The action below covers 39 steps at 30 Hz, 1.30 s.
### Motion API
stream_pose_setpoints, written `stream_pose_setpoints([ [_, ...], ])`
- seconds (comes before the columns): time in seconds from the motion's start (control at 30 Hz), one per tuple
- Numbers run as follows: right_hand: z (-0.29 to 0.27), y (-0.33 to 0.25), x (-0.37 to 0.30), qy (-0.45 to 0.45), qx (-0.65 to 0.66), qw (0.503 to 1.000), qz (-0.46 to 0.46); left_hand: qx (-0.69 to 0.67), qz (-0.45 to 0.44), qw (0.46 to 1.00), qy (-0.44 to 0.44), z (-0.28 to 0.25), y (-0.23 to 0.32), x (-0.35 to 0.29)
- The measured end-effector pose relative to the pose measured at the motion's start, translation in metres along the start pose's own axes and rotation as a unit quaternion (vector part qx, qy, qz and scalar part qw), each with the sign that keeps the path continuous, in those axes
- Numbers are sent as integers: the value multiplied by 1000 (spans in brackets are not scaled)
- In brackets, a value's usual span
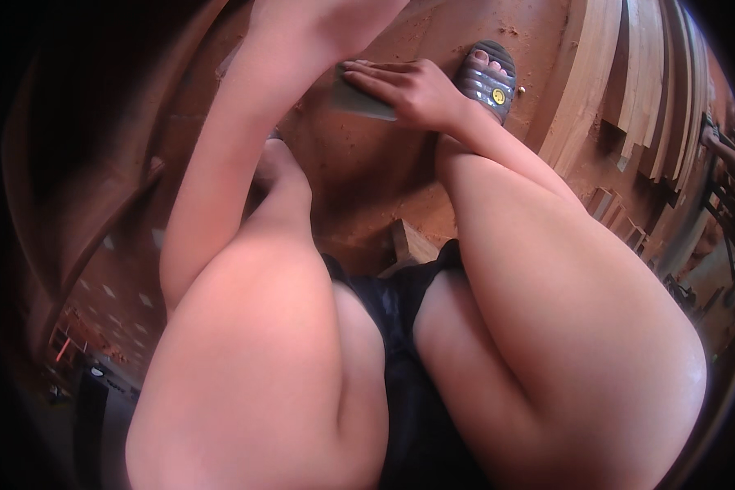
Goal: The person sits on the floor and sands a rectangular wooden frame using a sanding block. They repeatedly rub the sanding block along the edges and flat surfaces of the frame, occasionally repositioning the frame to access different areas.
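Observation:
My right hand reaches in past my right knee, its fingers together and pointing left. They lie over a thin, flat grey-green sheet, whose lower edge shows below them; my thumb is hidden. The sheet's exact kind cannot be made out. Along the left side my left forearm runs upward beside my left leg. My left hand is cut off by the top edge, and its fingers are out of sight, so whatever it touches does not show.
Reddish-brown ground with wood bits lies below. A dark sandal is on my right foot. Long wooden boards are stacked at the right, with short wood pieces nearby. A wood block sits between my legs. Dark curved shapes fill the left.

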State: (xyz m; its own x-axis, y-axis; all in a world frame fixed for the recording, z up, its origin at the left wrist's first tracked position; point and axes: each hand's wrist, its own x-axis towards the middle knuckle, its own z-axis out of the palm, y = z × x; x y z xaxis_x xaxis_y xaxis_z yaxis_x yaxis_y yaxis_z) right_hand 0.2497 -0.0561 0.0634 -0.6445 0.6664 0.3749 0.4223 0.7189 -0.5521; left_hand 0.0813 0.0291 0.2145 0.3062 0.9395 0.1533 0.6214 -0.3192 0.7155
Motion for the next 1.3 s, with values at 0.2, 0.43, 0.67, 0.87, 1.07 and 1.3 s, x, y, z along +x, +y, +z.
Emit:
stream_pose_setpoints([
  [0.2,-34,35,-12,300,-103,932,177,-8,-1,1000,-17,-3,8,4],
  [0.43,-55,49,4,93,-290,938,164,31,33,999,-12,0,3,-5],
  [0.67,-5,2,6,-71,-216,974,22,22,-16,1000,-13,-8,27,-10],
  [0.87,-29,-7,10,-34,-23,998,54,34,22,999,-22,-4,1,-3],
  [1.07,-18,0,6,-64,44,997,-10,19,-12,999,-39,-4,9,-3],
  [1.3,-7,-1,10,-105,18,993,-53,19,-17,999,-42,-6,6,-3],
])
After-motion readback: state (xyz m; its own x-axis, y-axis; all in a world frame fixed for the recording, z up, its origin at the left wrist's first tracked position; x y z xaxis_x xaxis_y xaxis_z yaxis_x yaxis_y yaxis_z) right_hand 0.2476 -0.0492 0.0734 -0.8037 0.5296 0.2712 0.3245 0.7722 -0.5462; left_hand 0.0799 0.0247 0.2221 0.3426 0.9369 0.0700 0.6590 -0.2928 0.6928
